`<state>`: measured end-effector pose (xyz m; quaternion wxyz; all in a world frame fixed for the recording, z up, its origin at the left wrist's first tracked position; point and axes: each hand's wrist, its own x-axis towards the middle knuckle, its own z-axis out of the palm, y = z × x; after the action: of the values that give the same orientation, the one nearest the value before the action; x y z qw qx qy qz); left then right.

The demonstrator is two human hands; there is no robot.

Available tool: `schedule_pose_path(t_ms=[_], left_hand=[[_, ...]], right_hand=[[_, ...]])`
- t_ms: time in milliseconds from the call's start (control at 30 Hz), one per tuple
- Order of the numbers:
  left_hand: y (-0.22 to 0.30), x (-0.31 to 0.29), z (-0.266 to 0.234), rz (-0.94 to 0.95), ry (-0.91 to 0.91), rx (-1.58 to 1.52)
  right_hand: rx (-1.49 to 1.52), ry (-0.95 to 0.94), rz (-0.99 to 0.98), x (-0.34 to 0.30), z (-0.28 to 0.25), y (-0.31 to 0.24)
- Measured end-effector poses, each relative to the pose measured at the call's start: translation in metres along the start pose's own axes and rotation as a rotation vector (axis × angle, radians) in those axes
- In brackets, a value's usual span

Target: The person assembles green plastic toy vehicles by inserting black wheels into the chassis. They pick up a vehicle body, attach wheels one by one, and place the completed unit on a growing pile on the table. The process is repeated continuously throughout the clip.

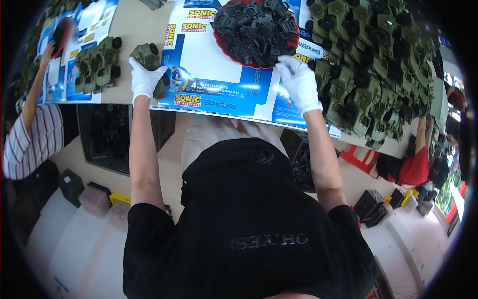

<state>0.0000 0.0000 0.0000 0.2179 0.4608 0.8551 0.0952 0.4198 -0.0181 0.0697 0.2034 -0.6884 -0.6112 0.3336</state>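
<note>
The left hand (pixel 147 77) holds an olive-green toy vehicle (pixel 143 55) at 11 o'clock; the right hand (pixel 300 84), grip unclear, is at the red bowl (pixel 223 51) near 12. Picking, seemingly, next requires separating one black piece (pixel 256 32).

The sole view sits on the wearer's head, the left of two fisheyes, looking steeply down. The shirt (pixel 239 209) is nearest, filling six o'clock. Beyond it the desk (pixel 132 27) arcs from ten to two, with left fingers (pixel 161 72) at ten and right fingers (pixel 286 61) at one. Floor (pixel 64 244) lies farther below, at eight.
</note>
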Motion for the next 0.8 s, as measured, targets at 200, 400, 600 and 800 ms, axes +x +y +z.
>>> schedule_pose_path(t_ms=[200,400,600,800], left_hand=[[0.078,-0.046,-0.020,0.318,-0.110,0.154],[0.089,-0.057,0.019,0.531,-0.293,0.256],[0.097,-0.023,0.023,0.347,-0.489,0.192],[0.078,-0.001,0.009,0.291,-0.799,-0.298]], right_hand=[[0.068,0.163,0.156,0.035,0.023,-0.019],[-0.076,0.191,0.177,0.066,0.064,0.003],[0.287,0.418,0.203,0.053,0.054,-0.003],[0.941,0.236,0.257,0.021,0.023,-0.037]])
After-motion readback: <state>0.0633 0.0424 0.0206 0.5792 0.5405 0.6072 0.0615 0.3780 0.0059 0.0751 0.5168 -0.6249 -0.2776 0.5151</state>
